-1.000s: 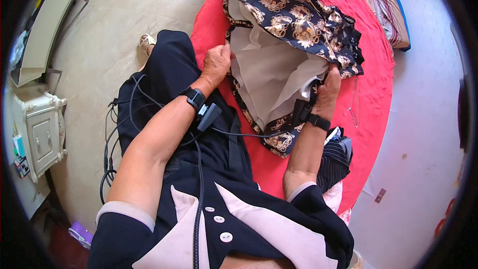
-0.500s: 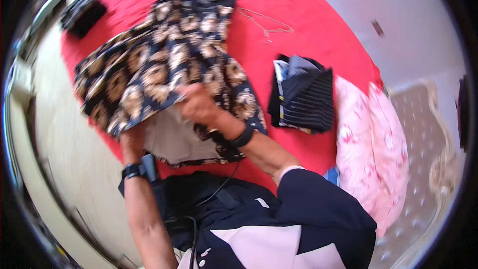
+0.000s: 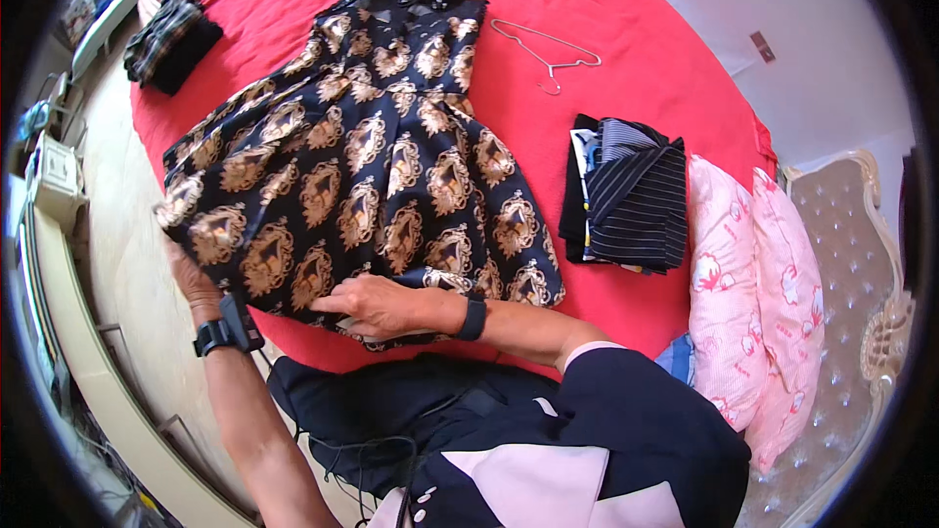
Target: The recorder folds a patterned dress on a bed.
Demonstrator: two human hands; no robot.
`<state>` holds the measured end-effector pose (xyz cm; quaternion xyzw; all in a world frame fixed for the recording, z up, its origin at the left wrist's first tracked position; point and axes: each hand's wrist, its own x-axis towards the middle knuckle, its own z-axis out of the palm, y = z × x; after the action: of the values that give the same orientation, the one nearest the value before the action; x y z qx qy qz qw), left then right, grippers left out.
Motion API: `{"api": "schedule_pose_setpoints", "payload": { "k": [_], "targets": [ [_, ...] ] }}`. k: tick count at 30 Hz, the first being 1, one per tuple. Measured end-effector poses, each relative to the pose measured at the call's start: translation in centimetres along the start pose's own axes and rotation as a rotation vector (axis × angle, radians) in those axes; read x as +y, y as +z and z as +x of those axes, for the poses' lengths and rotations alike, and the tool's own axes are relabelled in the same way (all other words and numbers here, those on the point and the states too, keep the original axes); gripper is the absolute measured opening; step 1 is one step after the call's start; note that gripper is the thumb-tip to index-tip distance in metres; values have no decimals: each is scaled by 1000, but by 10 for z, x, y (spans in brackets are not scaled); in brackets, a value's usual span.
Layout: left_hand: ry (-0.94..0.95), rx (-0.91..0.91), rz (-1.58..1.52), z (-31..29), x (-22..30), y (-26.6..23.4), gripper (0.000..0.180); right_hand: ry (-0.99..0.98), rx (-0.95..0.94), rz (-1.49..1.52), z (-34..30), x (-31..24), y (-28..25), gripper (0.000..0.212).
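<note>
A sleeveless black dress [image 3: 357,161] with gold ornate medallion prints and a dark collar lies spread on the red bedsheet. Its collar points away from me and its wide skirt toward me. At the skirt's left corner, my left hand [image 3: 193,279] grips the hem, its fingers partly hidden by the cloth. My right hand [image 3: 377,305] is closed on the near hem at the middle, the fingers pinching the fabric. Both wrists wear dark bands. A thin wire hanger [image 3: 550,66] rests on the sheet right of the dress's top.
Folded dark striped clothes [image 3: 636,200] are stacked right of the dress. Beyond them lie pink patterned pillows [image 3: 729,303] against a tufted headboard [image 3: 841,264]. Another dark folded pile [image 3: 174,44] sits at the bed's far left corner. Red sheet [image 3: 626,68] surrounds the dress; pale floor [image 3: 127,235] runs along the left.
The skirt's raised front hem has come down, covering the pale lining. My left hand has moved left and slightly up to the skirt's corner; my right hand has lowered to the near hem.
</note>
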<state>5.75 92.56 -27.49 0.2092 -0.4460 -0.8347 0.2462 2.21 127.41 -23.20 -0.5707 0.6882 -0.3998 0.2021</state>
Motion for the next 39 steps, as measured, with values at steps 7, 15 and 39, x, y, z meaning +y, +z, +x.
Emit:
{"api": "schedule_pose_setpoints", "payload": {
  "k": [7, 15, 39],
  "targets": [
    [-17, -92, 331, -64, -74, -10, 44, 267, 628, -267, -47, 45, -55, 38],
    [-261, 27, -302, -93, -50, 63, 64, 1011, 878, -606, -174, 96, -88, 61],
    [515, -742, 1350, -220, -58, 172, 64, 325, 217, -547, -136, 5, -16, 71]
  ]
}}
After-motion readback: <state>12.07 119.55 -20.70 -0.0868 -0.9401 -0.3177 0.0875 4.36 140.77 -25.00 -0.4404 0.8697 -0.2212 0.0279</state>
